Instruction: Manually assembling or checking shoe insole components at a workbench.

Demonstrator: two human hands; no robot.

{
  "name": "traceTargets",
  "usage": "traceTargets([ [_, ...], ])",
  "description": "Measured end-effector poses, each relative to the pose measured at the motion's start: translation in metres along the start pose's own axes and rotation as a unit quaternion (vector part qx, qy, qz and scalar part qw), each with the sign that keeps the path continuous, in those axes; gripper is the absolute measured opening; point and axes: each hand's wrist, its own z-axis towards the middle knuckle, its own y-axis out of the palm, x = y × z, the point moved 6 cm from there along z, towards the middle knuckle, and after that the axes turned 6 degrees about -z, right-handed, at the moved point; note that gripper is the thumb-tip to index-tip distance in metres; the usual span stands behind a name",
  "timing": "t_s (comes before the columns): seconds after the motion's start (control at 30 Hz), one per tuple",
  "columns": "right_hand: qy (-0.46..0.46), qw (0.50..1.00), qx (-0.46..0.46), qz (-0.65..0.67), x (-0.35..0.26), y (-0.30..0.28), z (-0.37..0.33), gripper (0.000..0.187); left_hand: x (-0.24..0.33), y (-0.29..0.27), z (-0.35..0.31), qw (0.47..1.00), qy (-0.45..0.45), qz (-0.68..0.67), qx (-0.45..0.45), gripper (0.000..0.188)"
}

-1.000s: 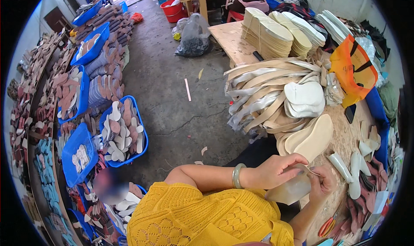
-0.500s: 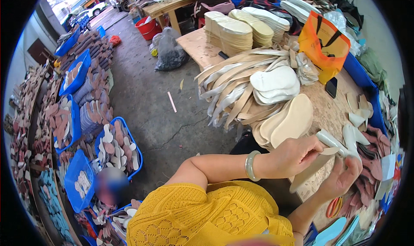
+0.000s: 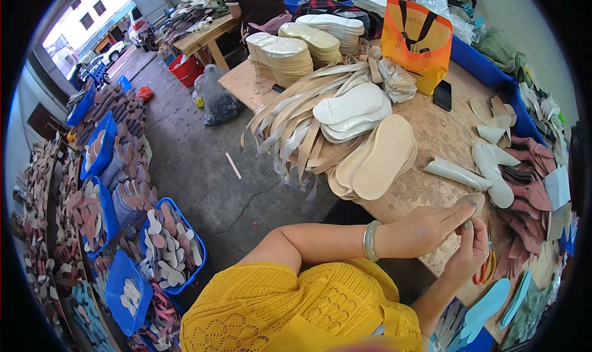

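My left hand [image 3: 422,231], with a pale green bangle at its wrist, is closed in a pinch on a beige insole [image 3: 473,200]. Only a rounded end of it shows past the fingers; the hands hide the rest. My right hand [image 3: 472,250] meets the left at the fingertips, its fingers closed on the same piece. Just beyond them on the table lie a rolled whitish sheet [image 3: 459,173] and a glossy white insole [image 3: 493,173]. A stack of beige insoles [image 3: 385,157] rests farther left. Beside my right hand are orange scissor handles [image 3: 485,269].
Bundled beige and white strips [image 3: 296,117], white insoles [image 3: 354,108], an orange bag [image 3: 416,43] and a phone [image 3: 442,96] occupy the wooden table [image 3: 435,133]. Reddish-brown pieces [image 3: 527,207] edge its right side. Blue baskets [image 3: 200,253] of cut pieces stand left. Another person [image 3: 253,3] is at the back.
My hands have moved down and nearer, away from the rolled sheet and white insole, which now lie apart from them. The beige insole no longer hangs visibly below my hands. The view has shifted right.
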Motion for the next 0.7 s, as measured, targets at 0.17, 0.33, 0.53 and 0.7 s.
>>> traceTargets([
  [0.17, 0.016, 0.999, 0.008, 0.028, 0.01, -0.012, 0.001, 0.019, 0.003, 0.008, 0.004, 0.998, 0.026, 0.05, 0.013, 0.061],
  [0.33, 0.006, 1.0, -0.018, 0.018, 0.012, -0.014, 0.005, 0.017, -0.001, 0.012, 0.001, 0.999, 0.025, 0.037, 0.028, 0.06],
  [0.53, 0.009, 0.997, -0.061, 0.053, 0.015, -0.015, 0.01, 0.012, -0.008, 0.015, -0.001, 1.0, 0.0, -0.011, 0.014, 0.058],
  [0.7, 0.014, 0.996, -0.065, 0.055, 0.022, -0.018, 0.009, 0.013, -0.002, 0.012, 0.003, 0.999, 0.023, 0.009, 0.029, 0.056],
])
